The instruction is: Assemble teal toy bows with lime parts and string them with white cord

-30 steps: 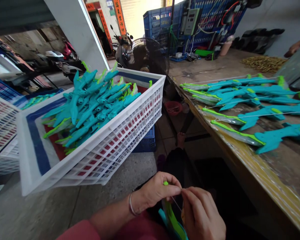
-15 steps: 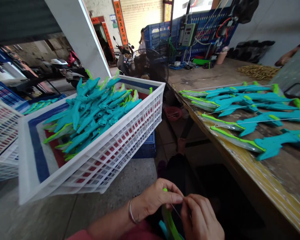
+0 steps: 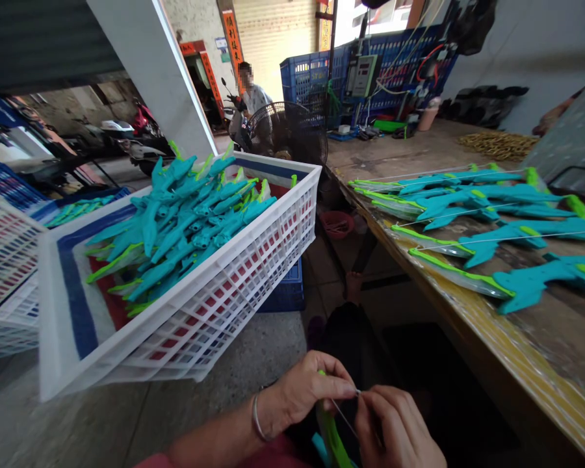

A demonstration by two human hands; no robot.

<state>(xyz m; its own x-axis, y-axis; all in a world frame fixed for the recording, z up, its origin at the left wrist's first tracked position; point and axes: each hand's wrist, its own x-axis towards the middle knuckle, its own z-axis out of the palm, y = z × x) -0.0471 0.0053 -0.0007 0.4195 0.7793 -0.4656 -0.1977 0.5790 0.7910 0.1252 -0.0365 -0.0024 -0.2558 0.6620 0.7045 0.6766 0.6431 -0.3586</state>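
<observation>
Centrally, above the lap: the left hand [image 3: 312, 387], thumb and forefinger pressed together without a gap, pinching a white string [image 3: 344, 416]; the right hand [image 3: 394, 426], thumb and fingertips drawn in on the same string, almost tip to tip with the left. Whether the right hand's lower fingers grip anything more, one cannot tell from here. Just below the left hand: a green-and-turquoise piece [image 3: 336, 442], its green end tucked among those fingers, its lower part out of view. Its string, gathered between the hands, is not seen spanning it lengthwise, so this piece appears only partly done. To the right, the table [image 3: 541, 344] bears a row of similar pieces [image 3: 492, 244], several with white strings stretched along them; these look finished in that respect. To the left, a white crate [image 3: 234, 273] holds a heaped pile [image 3: 195, 214] of turquoise pieces; no strings can be made out there, so this heap would seem the portion left undone.
</observation>
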